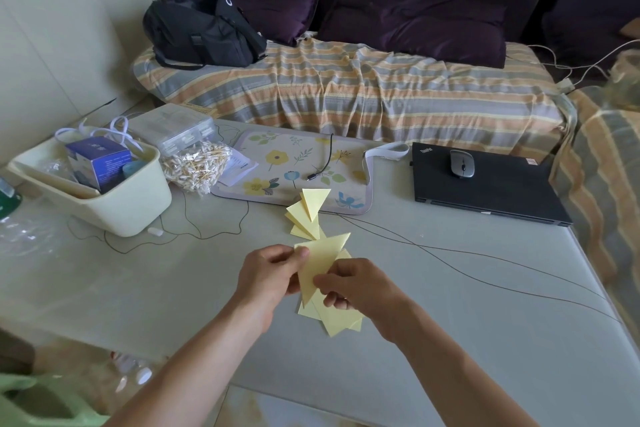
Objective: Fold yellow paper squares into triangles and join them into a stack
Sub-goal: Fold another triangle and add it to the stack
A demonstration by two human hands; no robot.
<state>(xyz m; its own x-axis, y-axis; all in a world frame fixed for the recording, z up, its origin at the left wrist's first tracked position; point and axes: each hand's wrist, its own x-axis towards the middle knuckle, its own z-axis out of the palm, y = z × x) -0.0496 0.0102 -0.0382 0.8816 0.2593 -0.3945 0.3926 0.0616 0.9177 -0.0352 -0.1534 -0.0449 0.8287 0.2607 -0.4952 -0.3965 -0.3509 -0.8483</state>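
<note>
1. Table: the pale top carries everything. You work near the middle of its near half, well in from every edge, probably so that both forearms have room and the paper cannot slide off.

2. Laptop, closed, sits toward the far right corner with a mouse on its lid. The floral mat lies along the far edge at centre. The cream tub stands toward the far left corner. All are well apart from your hands; judged as parked out of the folding zone.

3. Loose yellow squares: a small fanned pile flat on the table, directly beneath your hands, its near corners showing past your right wrist. Judged as stock kept within easy reach.

4. Joined triangles: a fanned chain lying flat just beyond your hands, its far tip overlapping the mat's near edge. It is not touched by either hand.

5. Folded triangle: held above the pile, tilted, its long point toward you.
   - Left hand: thumb and forefinger pinch the triangle's left upper edge; other fingers curled behind it.
   - Right hand: fingertips curl onto the lower right edge, thumb hidden beneath the paper.
   - The paper spans the gap between both pinches, likely steadied for creasing or for joining to the chain.
</note>
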